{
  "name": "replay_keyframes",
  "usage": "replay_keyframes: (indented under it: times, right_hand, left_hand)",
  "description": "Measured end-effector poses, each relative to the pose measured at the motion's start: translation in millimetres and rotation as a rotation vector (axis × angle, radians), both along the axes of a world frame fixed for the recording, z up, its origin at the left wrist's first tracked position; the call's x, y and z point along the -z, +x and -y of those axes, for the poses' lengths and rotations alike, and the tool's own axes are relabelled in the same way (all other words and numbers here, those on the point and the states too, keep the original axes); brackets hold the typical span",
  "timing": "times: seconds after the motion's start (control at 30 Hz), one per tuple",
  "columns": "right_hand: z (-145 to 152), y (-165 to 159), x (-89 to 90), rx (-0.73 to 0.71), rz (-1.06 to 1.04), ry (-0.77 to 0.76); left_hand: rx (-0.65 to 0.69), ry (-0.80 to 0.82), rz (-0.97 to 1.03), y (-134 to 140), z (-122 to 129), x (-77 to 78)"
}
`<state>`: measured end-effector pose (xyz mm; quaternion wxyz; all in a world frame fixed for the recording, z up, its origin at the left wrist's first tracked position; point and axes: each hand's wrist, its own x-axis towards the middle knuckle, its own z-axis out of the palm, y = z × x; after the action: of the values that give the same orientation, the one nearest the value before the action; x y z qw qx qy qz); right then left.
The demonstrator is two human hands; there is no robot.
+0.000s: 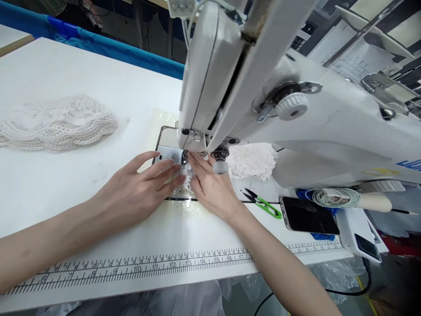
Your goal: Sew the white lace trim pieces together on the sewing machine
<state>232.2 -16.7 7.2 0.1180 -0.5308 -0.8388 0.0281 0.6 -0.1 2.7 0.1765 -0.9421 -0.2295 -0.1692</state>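
A small piece of white lace [187, 177] lies under the presser foot [184, 157] of a white sewing machine [210, 70]. My left hand [141, 184] rests on the metal needle plate just left of the foot, fingers stretched toward the lace. On the right side of the foot, my right hand [213, 186] lies flat with its fingers extended, pressing on the lace; its fingertips are partly hidden behind the machine head. More white lace [253, 161] is bunched beyond my right hand, under the machine arm.
A stack of scalloped lace pieces [59, 123] lies at the left. Green thread snips [263, 204], a phone [309, 215] and a white device [358, 235] sit at the right. A printed ruler [138, 267] runs along the table's front edge.
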Motion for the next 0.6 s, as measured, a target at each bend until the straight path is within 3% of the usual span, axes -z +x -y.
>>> replay_keyframes:
  times: [0.3,0.6]
  right_hand:
    - [4.3,2.3,4.7,-0.031,-0.02,0.188]
    - [17.1,5.3,4.1,-0.201,-0.145,0.35]
  left_hand:
    - [0.002,0.025,0.062,5.9,0.0,-0.2]
    - [0.059,-0.025,0.183,7.6,0.1,1.1]
